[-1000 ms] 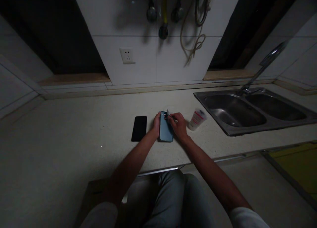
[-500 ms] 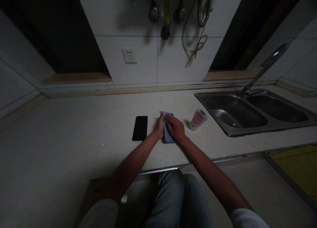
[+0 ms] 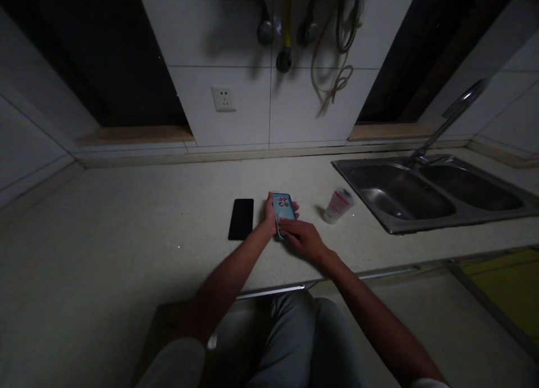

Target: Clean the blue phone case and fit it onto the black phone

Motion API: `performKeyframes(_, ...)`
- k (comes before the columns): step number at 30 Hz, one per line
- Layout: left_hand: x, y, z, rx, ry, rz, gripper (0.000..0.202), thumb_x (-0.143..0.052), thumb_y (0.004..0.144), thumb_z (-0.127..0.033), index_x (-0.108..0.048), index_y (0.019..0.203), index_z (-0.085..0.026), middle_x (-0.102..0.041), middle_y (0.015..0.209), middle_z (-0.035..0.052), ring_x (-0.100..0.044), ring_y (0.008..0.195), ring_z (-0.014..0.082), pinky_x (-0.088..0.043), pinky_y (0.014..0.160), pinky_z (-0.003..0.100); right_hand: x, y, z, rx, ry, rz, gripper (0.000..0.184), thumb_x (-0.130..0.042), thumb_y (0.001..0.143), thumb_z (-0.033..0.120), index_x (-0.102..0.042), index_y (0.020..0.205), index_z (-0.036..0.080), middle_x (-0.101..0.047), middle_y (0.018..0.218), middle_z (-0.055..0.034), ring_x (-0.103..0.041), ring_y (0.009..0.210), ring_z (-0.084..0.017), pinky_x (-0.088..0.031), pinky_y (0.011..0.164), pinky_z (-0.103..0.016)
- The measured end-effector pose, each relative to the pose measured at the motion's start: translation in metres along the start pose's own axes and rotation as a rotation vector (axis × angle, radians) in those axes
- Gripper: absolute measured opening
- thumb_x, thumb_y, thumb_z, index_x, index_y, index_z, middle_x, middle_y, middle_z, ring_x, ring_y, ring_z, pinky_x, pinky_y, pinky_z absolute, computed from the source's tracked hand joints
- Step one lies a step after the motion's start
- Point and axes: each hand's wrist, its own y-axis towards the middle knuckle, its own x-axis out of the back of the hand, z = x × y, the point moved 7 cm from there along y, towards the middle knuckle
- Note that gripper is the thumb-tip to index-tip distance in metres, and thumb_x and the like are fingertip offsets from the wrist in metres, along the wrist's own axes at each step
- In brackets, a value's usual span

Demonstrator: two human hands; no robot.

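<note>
My left hand (image 3: 270, 213) is wrapped around a light-blue phone case (image 3: 286, 211), with the thumb along its left edge and fingertips showing past its right edge. Several reddish round spots show near the top of the case. My right hand (image 3: 304, 237) is closed, its fingertips pressed to the lower part of the case. A small whitish bit shows by these fingertips, too small to name. A black phone (image 3: 241, 219) lies flat on the counter, left of my left hand.
On the pale counter (image 3: 126, 208), a clear plastic cup (image 3: 338, 206) with red markings stands right of my hands. Beyond it is a double steel sink (image 3: 389, 229) with a curved faucet (image 3: 452, 115). A wall socket (image 3: 223, 99) and hoses (image 3: 343, 37) are on the tiled wall.
My right hand has slid down from the top of the phone case to its lower part, uncovering the upper surface. Left-hand fingertips now show at the right edge. The view has shifted slightly.
</note>
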Motion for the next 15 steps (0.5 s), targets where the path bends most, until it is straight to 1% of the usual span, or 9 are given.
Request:
performKeyframes(3, -0.001, 0.000, -0.001, -0.009, 0.038, 0.026, 0.073, -0.030, 0.095, -0.070, -0.067, 0.110, -0.009, -0.074, 0.083, 0.0158, -0.071, 0.072, 0.0254, -0.058, 0.071, 0.040, 0.000, -0.019, 0.012, 0.012, -0.040, 0.066, 0.028, -0.053, 0.098, 0.021, -0.074, 0.116, 0.024, -0.076, 0.120, -0.0060, -0.071, 0.114, -0.021, -0.056, 0.096, -0.035)
performKeyframes(6, -0.003, -0.001, -0.002, -0.014, 0.088, 0.034, 0.073, -0.027, 0.097, -0.069, -0.068, 0.107, -0.009, -0.074, 0.083, 0.0162, -0.072, 0.072, 0.0252, -0.058, 0.071, 0.039, 0.006, -0.028, 0.020, 0.034, -0.161, 0.142, 0.033, -0.054, 0.093, 0.013, -0.071, 0.121, 0.021, -0.075, 0.121, -0.0088, -0.072, 0.109, -0.023, -0.056, 0.091, -0.034)
performKeyframes(8, -0.004, -0.001, -0.001, 0.004, 0.116, 0.033, 0.073, -0.027, 0.096, -0.070, -0.068, 0.106, -0.010, -0.074, 0.084, 0.0165, -0.072, 0.073, 0.0257, -0.058, 0.070, 0.039, 0.011, -0.027, 0.019, 0.020, -0.251, 0.187, 0.033, -0.057, 0.090, 0.010, -0.072, 0.116, 0.021, -0.077, 0.115, -0.0098, -0.074, 0.100, -0.024, -0.055, 0.086, -0.034)
performKeyframes(10, -0.004, 0.000, -0.001, 0.020, 0.142, 0.033, 0.074, -0.028, 0.095, -0.072, -0.068, 0.106, -0.011, -0.075, 0.086, 0.0170, -0.073, 0.075, 0.0266, -0.058, 0.070, 0.040, 0.016, -0.023, 0.015, -0.006, -0.336, 0.218, 0.026, -0.060, 0.089, 0.010, -0.074, 0.107, 0.021, -0.078, 0.104, -0.0099, -0.072, 0.091, -0.024, -0.052, 0.081, -0.034)
performKeyframes(13, -0.005, 0.002, 0.002, 0.042, 0.184, 0.047, 0.076, -0.028, 0.094, -0.074, -0.069, 0.105, -0.011, -0.075, 0.090, 0.0184, -0.073, 0.080, 0.0279, -0.058, 0.072, 0.040, 0.019, -0.015, 0.004, -0.041, -0.416, 0.198, 0.019, -0.060, 0.090, 0.009, -0.075, 0.098, 0.020, -0.076, 0.097, -0.0117, -0.067, 0.087, -0.025, -0.048, 0.078, -0.034)
performKeyframes(15, -0.005, 0.003, 0.005, 0.065, 0.195, 0.059, 0.073, -0.029, 0.095, -0.072, -0.069, 0.105, -0.011, -0.075, 0.090, 0.0179, -0.073, 0.081, 0.0279, -0.058, 0.073, 0.039, 0.021, -0.008, -0.007, -0.081, -0.430, 0.126, 0.020, -0.058, 0.091, 0.010, -0.075, 0.097, 0.019, -0.074, 0.099, -0.0135, -0.064, 0.088, -0.025, -0.046, 0.076, -0.034)
